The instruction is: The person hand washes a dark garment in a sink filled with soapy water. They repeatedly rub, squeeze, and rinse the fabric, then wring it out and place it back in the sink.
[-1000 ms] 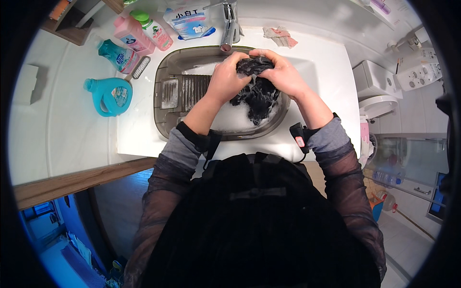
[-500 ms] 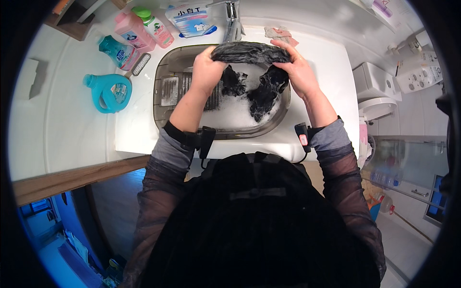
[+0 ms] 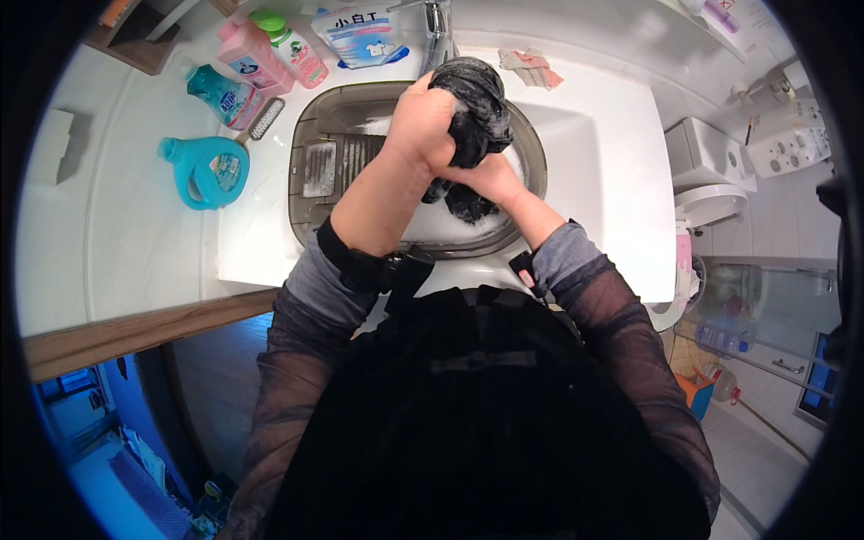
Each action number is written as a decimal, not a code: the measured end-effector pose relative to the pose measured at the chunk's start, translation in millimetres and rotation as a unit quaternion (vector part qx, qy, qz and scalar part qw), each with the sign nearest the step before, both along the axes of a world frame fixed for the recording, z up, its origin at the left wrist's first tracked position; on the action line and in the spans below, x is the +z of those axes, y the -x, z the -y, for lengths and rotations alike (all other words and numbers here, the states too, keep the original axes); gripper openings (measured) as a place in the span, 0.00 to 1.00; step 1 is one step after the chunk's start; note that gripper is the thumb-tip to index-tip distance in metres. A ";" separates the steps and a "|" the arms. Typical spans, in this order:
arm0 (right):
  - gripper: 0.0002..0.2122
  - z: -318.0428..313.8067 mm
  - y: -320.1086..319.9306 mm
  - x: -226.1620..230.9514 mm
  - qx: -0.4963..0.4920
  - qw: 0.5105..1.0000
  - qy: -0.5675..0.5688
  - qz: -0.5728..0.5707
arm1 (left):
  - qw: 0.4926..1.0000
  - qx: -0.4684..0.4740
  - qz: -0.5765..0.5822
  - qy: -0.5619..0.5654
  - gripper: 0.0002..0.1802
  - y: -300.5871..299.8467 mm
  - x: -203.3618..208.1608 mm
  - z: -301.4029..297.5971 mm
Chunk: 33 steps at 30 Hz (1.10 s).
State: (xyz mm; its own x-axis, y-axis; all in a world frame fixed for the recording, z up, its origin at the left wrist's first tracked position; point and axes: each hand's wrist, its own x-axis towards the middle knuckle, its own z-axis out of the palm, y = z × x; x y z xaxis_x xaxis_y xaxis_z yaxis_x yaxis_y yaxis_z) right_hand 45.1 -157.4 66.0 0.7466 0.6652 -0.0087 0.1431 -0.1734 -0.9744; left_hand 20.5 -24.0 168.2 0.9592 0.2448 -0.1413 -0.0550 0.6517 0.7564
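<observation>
A wet black cloth garment (image 3: 477, 94), streaked with suds, is bunched up over the grey see-through washbasin (image 3: 310, 202). My left hand (image 3: 423, 126) grips it from the left, with fingers wrapped round it. Lower and to the right, my right hand (image 3: 488, 178) is closed on the lower part of the same dark cloth; most of its fingers are hidden by the cloth and the left hand. Below the hands, more black cloth (image 3: 470, 207) lies in white foam (image 3: 441, 232) in the basin. A ribbed washboard (image 3: 355, 160) is at the basin's left.
Left of the basin stand a teal jug (image 3: 211, 173), a green bottle (image 3: 220, 94), a pink bottle (image 3: 255, 58) and a pump bottle (image 3: 297, 54). A brush (image 3: 266, 118) lies by them. Behind are a detergent pouch (image 3: 364, 40), the faucet (image 3: 437, 36) and a small pink-grey cloth (image 3: 531, 68).
The black garment went from stretched sideways between both hands to a bunched, upright twist. My right hand moved left and down, below my left hand, which shifted right.
</observation>
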 end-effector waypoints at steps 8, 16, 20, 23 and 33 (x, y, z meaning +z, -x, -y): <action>0.21 28.8 -39.3 -26.5 -0.202 0.926 -0.151 -0.280 | 0.986 -0.039 -0.159 -0.019 0.16 2.0 -66.7 -38.4; 0.43 28.4 -40.4 -47.6 -0.158 0.959 0.162 0.168 | 0.953 -0.020 -0.301 -0.010 0.43 3.7 -136.5 -32.2; 0.34 20.7 -16.9 -53.7 -0.051 0.866 0.353 0.352 | 0.952 -0.026 -0.300 -0.052 0.53 8.4 -138.9 -24.7; 0.30 7.2 -14.3 -64.8 0.078 0.802 0.480 0.346 | 0.947 -0.053 -0.304 -0.089 0.56 8.4 -138.6 -20.2; 0.22 -3.8 -52.2 -36.2 0.046 0.996 0.074 0.000 | 0.950 0.023 -0.310 -0.017 0.46 9.3 -143.4 -10.7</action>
